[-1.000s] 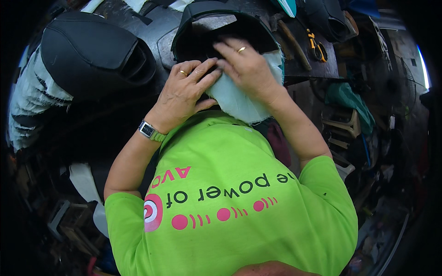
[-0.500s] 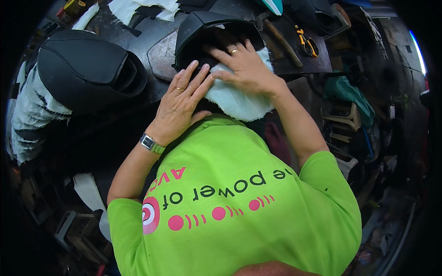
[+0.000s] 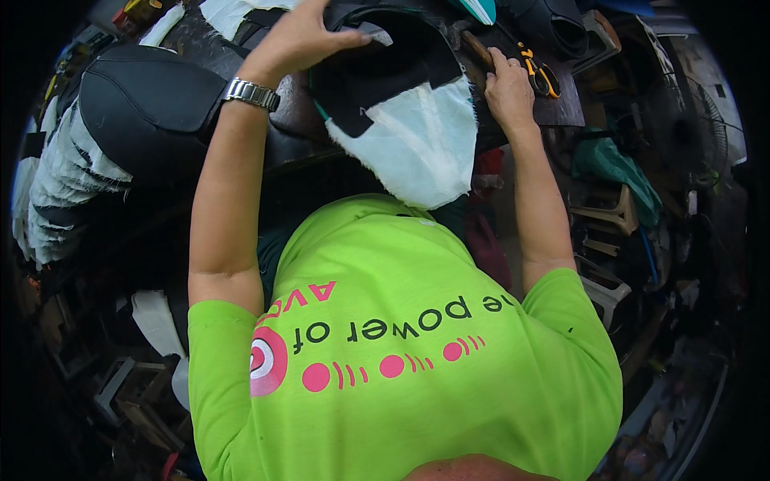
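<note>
A black sewn shell [image 3: 353, 80], hollow and facing me, lies at the table edge with a white frayed cloth flap [image 3: 429, 140] hanging from it. My left hand [image 3: 301, 40] is over its far left rim, thumb stretched out toward a small grey patch [image 3: 377, 34] inside. That hand looks open, though its fingertips run past the upper edge of the view. To the right of the shell, my right hand [image 3: 510, 94] is closed round a brown wooden tool handle [image 3: 478, 50]; the tool's head is hard to make out. Yellow-and-black cutters [image 3: 541, 74] lie just right of that hand.
Another black shell [image 3: 152, 96] with fringed white cloth [image 3: 68, 188] stands at the left. White cloth scraps [image 3: 233, 18] lie at the back of the dark table [image 3: 565, 112]. A rolled black piece [image 3: 553, 28] is at the far right. Plastic stools [image 3: 613, 208] and a green bag [image 3: 618, 172] are beyond.
Both hands have left the shell's opening and cloth. My left hand has moved up to the far rim; my right hand has moved right and taken hold of the wooden handle.
</note>
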Motion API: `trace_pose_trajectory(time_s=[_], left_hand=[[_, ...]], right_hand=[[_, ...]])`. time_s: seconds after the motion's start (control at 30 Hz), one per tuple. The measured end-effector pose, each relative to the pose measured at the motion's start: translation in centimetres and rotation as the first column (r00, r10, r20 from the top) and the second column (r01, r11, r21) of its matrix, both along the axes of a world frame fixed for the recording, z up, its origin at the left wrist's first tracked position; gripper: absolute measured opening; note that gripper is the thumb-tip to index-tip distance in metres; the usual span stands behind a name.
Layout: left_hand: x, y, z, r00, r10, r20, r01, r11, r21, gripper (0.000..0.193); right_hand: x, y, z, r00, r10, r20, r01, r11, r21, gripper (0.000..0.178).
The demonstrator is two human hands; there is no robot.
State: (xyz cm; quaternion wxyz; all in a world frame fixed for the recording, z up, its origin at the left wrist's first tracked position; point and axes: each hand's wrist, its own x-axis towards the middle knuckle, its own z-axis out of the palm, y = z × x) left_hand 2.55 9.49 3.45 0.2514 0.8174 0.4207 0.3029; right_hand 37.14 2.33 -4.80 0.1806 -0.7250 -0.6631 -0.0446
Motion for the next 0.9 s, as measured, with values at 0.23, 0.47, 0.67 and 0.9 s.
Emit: trace_pose_trajectory(time_s=[0.23,0.47,0.67,0.9], left_hand=[[-1.6,-0.7,-5.2,0.991,-0.015,0.13,0.013,1.0,0.014,0.079],[-0.6,-3.6,-2.9,0.991,-0.003,0.133,-0.005,0.998,0.061,0.082],[-0.8,-4.7,-1.6,0.987,-0.081,0.141,0.076,0.996,0.041,0.079],[-1.9,-4.1,-1.0,0.993,-0.107,0.059,0.105,0.994,0.034,0.073]], right_hand=[[-3.0,-3.8,6.2,0.46,0.202,-0.865,-0.092,0.979,0.18,0.052],[-11.9,-9.5,8.6,0.627,0.576,-0.524,-0.42,0.817,0.396,0.053],[-10.2,-11.5,8.9,0.619,0.402,-0.675,-0.51,0.859,0.043,0.056],[-10.7,-10.3,7.6,0.781,0.338,-0.526,-0.462,0.878,-0.122,0.056]])
